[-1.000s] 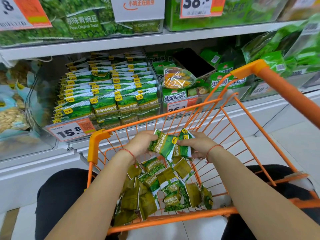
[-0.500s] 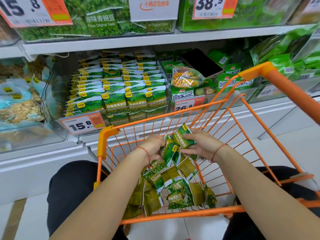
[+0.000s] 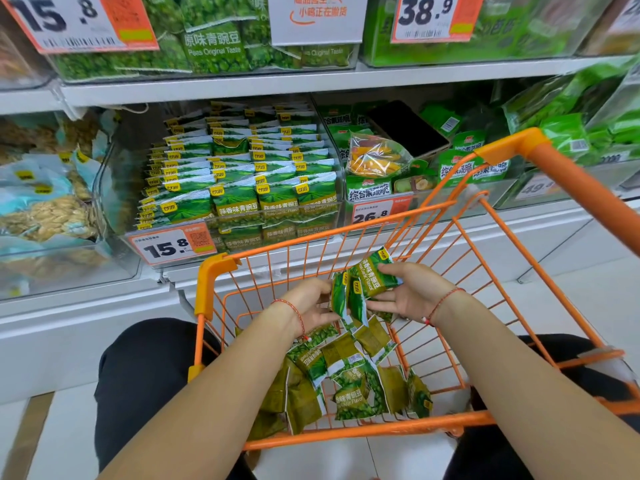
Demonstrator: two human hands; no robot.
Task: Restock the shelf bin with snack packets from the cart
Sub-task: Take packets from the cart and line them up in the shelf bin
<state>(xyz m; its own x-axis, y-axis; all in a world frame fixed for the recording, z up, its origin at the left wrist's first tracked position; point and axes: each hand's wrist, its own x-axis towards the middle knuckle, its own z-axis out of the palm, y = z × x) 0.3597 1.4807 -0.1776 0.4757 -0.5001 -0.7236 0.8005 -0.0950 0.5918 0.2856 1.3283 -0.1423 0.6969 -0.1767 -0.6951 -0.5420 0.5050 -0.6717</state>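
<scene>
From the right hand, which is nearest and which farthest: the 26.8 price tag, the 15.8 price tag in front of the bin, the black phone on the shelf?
1. 26.8 tag, above the right hand.
2. Phone, higher, on the shelf.
3. 15.8 tag, far left.

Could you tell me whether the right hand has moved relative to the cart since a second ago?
Yes. The right hand, gripping a packet, has shifted rightward and opened outward, away from the cart's front-left corner.
</scene>
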